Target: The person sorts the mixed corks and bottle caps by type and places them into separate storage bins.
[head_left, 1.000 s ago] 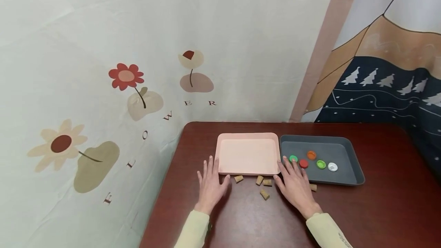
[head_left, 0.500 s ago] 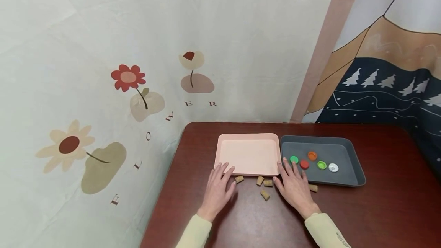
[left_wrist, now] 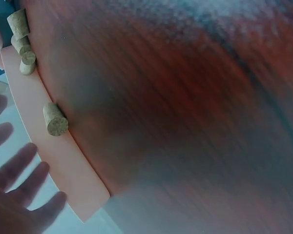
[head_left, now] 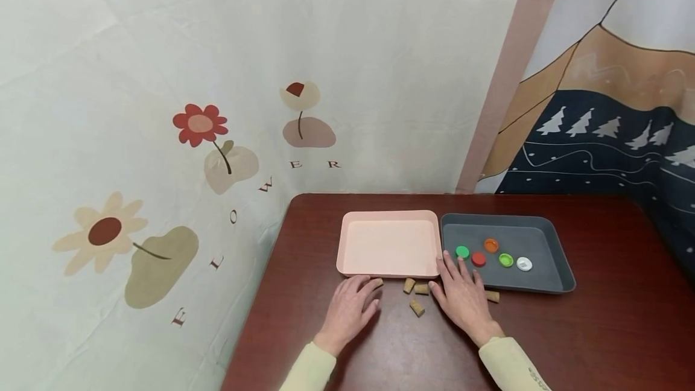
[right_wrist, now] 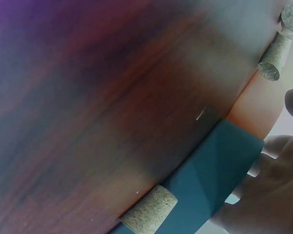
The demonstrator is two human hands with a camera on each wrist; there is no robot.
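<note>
In the head view my left hand (head_left: 347,314) hovers at the near edge of the pink tray (head_left: 344,240), fingers bent a little. A cork (head_left: 379,282) lies by its fingertips, partly covered there; the left wrist view shows this cork (left_wrist: 55,119) apart from the fingers. My right hand (head_left: 464,305) reaches over the near edge where the pink tray and the dark grey tray (head_left: 534,231) meet, fingers spread and holding nothing. Between the hands lie a cork (head_left: 409,285), another cork (head_left: 421,289) and a nearer cork (head_left: 417,308).
Inside the grey tray lie bottle caps: a green cap (head_left: 462,252), a red cap (head_left: 478,259), an orange cap (head_left: 491,245), a lime cap (head_left: 506,259) and a white cap (head_left: 523,263). One more cork (head_left: 492,296) sits right of my right hand. Printed curtains hang behind the table (head_left: 402,355).
My left hand has drawn back from the pink tray's left corner and moved right toward the nearest cork, its fingers bending more. The right hand stays nearly in place.
</note>
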